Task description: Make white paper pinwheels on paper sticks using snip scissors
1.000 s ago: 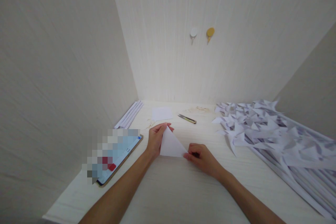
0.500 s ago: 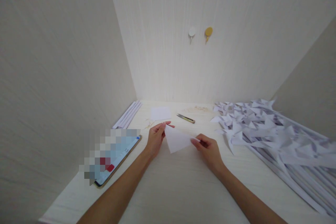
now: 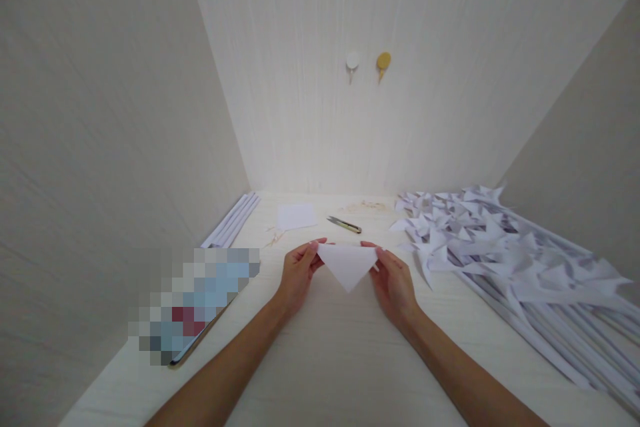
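Observation:
A white sheet of paper folded into a triangle (image 3: 348,265) hangs between my two hands, its long straight edge at the top and its point toward me. My left hand (image 3: 299,272) pinches the left corner between thumb and fingers. At the right corner, my right hand (image 3: 394,280) grips the paper the same way. Just beyond the hands lie small thread snips (image 3: 345,224) with a yellowish handle, and a flat white piece of paper (image 3: 297,217) to their left.
Many white paper pinwheels (image 3: 465,233) on paper sticks are heaped at the right. Rolled paper sticks (image 3: 233,220) lie by the left wall, near a phone (image 3: 215,320) partly blurred out. Two hooks, one white (image 3: 353,61) and one yellow (image 3: 383,61), hang on the back wall.
The folded paper has turned so its long edge lies level and its point faces me. My right hand has shifted its hold at the right corner and rolled upward. The view has moved slightly.

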The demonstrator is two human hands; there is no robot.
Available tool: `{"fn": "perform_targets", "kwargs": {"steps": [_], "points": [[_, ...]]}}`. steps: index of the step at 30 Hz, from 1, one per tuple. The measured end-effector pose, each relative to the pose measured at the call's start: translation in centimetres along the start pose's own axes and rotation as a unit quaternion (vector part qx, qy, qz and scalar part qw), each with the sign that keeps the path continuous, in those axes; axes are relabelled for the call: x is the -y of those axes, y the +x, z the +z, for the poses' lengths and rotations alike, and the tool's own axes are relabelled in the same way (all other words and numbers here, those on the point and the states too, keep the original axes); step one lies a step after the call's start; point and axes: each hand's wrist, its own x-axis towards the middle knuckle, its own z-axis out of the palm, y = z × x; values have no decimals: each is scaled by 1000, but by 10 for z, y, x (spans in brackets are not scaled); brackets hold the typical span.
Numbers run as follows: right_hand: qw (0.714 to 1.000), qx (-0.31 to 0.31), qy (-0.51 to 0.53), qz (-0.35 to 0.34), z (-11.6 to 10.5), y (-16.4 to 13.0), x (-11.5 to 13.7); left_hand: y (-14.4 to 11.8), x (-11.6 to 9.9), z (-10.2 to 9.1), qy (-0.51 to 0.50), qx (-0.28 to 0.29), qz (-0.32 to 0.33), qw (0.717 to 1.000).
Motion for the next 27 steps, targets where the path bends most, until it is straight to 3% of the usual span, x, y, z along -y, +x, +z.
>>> {"fn": "perform_targets", "kwargs": {"steps": [5,12,20,27], "points": [[998,12,40,40,4,-2,1,0,0,1,1,15,-7,1000],[997,-24,43,57,5,-3,-1,-1,2,1,21,33,9,999],[995,21,61,78,6,-4,-3,-1,3,0,25,29,-6,999],[993,12,78,83,5,-4,-4,-4,2,3,35,61,6,998]]}}
